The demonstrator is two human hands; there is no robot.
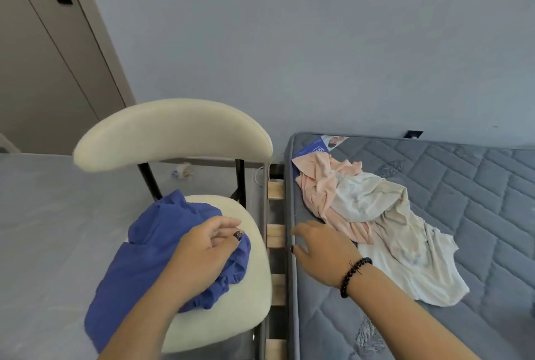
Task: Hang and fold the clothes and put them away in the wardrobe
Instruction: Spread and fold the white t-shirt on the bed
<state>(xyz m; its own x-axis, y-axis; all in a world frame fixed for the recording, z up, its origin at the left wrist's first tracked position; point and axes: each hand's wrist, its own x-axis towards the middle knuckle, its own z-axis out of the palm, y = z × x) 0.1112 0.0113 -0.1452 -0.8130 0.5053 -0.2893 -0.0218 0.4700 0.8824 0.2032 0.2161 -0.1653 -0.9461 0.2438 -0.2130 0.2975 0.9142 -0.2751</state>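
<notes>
Blue garment on the chair is gripped by left hand; right hand rests loose-fingered, empty, on the mattress.

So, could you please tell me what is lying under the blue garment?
The blue garment lies on the cream chair seat, its lower part hanging off the edge. The left hand rests on it. Anything beneath its folds is hidden.

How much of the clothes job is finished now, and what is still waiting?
Nothing looks finished: no garment is visibly folded or hung. In hand: the left hand rests on the crumpled blue garment on the chair, fingers curled on the cloth. The right hand rests open on the mattress edge. Left: the pink garment and white garment lie unfolded there.
</notes>
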